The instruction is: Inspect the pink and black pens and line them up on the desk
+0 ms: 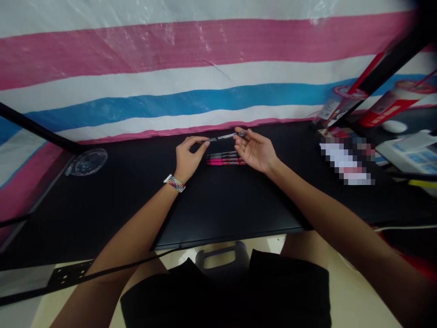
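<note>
A clear-barrelled pen with a dark grip (225,136) is held just above the black table, lying nearly level between both hands. My left hand (190,157) pinches its dark end between thumb and forefinger. At its other end, my right hand (256,150) has thumb and forefinger closed on the pen, the remaining fingers loosely curled and palm turned up. Below it, several pens lie side by side on the table: pink pens (221,161) nearest me and dark grey pens (220,155) behind them. My right fingers hide part of their right ends.
A clear plastic lid (89,161) lies at the left of the black table (225,205). Over on the right stand two drink cups with straws, one of them a red cup (389,107), plus a white mouse (394,126) and papers. A striped plastic sheet (170,107) hangs behind.
</note>
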